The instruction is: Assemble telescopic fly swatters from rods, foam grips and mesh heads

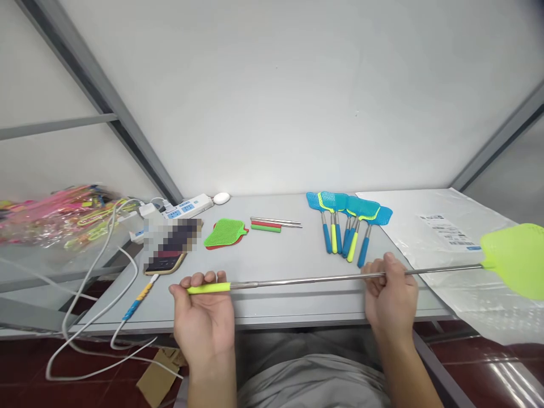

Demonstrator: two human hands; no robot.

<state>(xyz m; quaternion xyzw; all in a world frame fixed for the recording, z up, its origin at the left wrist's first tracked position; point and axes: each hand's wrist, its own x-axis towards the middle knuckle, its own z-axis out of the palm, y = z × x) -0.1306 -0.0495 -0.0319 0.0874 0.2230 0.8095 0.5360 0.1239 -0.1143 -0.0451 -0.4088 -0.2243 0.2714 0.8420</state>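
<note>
A yellow-green telescopic fly swatter is stretched out level above the front of the table, its flat head at the far right. My left hand, palm up, has its thumb and fingers round the yellow handle. My right hand pinches the thin metal rod a little short of the head. Beyond the rod lie several collapsed blue and yellow fly swatters in a fanned group. Left of them are a green swatter head on a red one, loose metal rods, and a green handle by a red one.
A white plastic mailing bag with a printed label covers the table's right side. On the left are a phone, a power strip, white cables and clear bags of colourful items. Cardboard lies on the floor.
</note>
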